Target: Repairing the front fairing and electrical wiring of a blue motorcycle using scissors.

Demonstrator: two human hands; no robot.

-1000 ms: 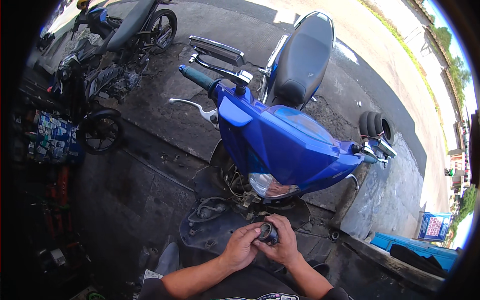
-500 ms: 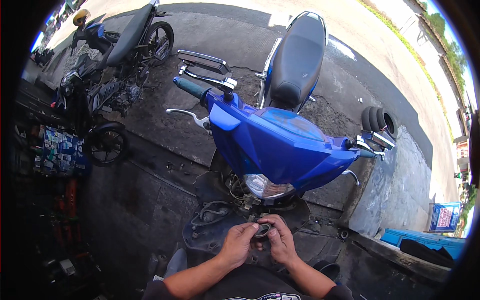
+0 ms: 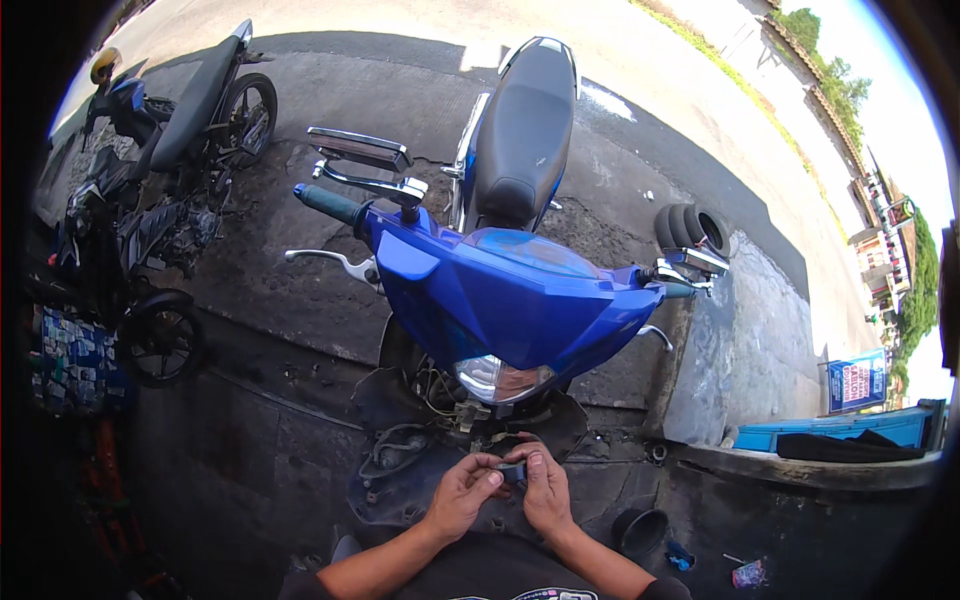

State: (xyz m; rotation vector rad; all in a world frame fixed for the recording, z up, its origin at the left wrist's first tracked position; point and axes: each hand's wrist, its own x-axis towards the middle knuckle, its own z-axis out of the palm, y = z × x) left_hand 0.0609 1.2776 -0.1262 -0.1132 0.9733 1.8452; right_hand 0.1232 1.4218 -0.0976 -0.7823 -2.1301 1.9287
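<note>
Both my hands meet around a small dark metal ring (image 3: 513, 474), low in the middle of the view. My left hand (image 3: 462, 497) pinches its left side between thumb and fingers. From the right, my right hand (image 3: 545, 492) grips the same ring, thumb toward me. Part of it is covered by my fingers. Right beyond my hands stands a blue motorcycle (image 3: 490, 305) facing me. Its headlight (image 3: 500, 378) sits just above them, with cables and bare parts (image 3: 470, 412) exposed below. A dark plastic panel (image 3: 385, 500) lies beneath and left of my hands.
Another motorcycle (image 3: 185, 130) stands at the far left, beside a container covered in stickers (image 3: 75, 350). Stacked tyres (image 3: 690, 228) lie at the right. Nearer are a black bucket (image 3: 638, 530), litter (image 3: 748, 573) and a low ledge (image 3: 800, 468).
The ring has been turned: its round opening faced me before, and now it shows more edge-on. My view has swung right, bringing the bucket and litter into clearer sight.
</note>
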